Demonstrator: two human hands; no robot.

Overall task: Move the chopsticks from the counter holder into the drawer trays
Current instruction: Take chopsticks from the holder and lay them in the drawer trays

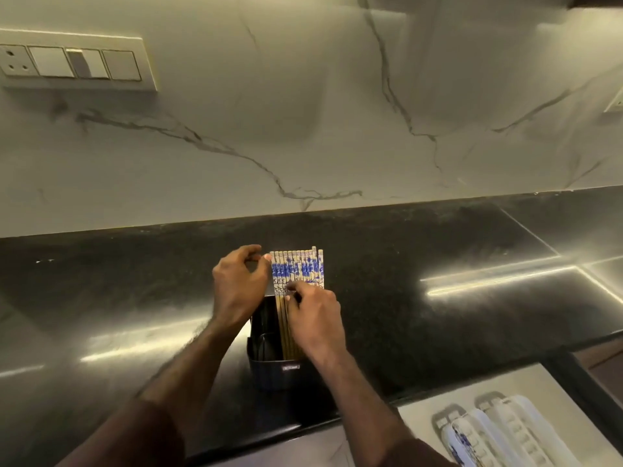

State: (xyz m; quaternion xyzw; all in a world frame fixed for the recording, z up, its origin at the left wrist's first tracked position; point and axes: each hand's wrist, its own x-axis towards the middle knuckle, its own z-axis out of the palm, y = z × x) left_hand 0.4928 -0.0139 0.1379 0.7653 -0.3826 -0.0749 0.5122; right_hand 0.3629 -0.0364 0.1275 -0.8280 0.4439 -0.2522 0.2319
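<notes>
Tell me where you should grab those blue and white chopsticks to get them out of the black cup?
Probably pinch the chopsticks near their patterned tops, coming from above. They stand upright in a tidy row in the black holder, whose wall hides their lower ends, so only the tops are free. The left hand and right hand are already up there.

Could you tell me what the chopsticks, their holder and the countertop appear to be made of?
The chopsticks look like wood or bamboo: tan shafts, with glossy white and blue printed tops. The holder seems dark matte plastic, though coated metal is possible; it carries a small label. The countertop looks like polished black granite, speckled and mirroring the lights.
</notes>
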